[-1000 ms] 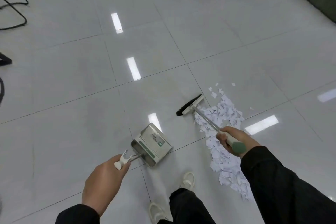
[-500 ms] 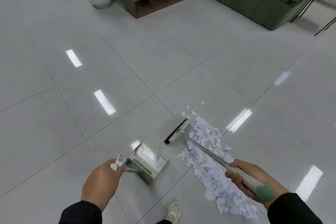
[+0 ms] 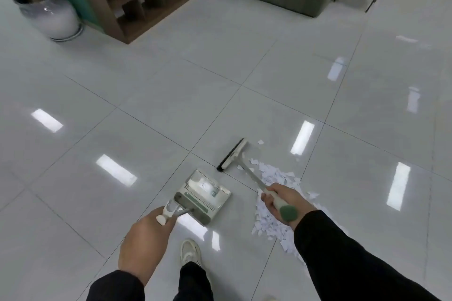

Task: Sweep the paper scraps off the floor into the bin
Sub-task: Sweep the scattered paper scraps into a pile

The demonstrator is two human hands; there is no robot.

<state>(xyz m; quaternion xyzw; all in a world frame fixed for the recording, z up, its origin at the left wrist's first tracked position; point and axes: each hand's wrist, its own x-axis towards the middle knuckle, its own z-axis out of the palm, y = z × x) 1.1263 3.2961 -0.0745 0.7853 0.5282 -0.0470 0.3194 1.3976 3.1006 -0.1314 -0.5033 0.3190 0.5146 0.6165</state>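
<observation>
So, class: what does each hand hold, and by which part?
The left hand grips the white-and-grey dustpan by its handle's end. The right hand grips the white broom by the handle's green-capped upper end.

The paper scraps (image 3: pixel 274 203) are small torn white pieces heaped in a loose, elongated pile on the glossy grey tiled floor at the near right. A few stray bits lie apart at the far end, one just beyond the brush head.

The broom (image 3: pixel 247 168) has a narrow white head with black bristles along its far-left edge, a thin metal shaft and a white grip capped in green. Its head rests on the floor at the far-left edge of the pile, and the shaft slants back over the scraps.

The dustpan (image 3: pixel 204 194) is a pale boxy scoop with green trim and a comb of teeth, sitting left of the pile, apart from it, its mouth facing far-right.
</observation>
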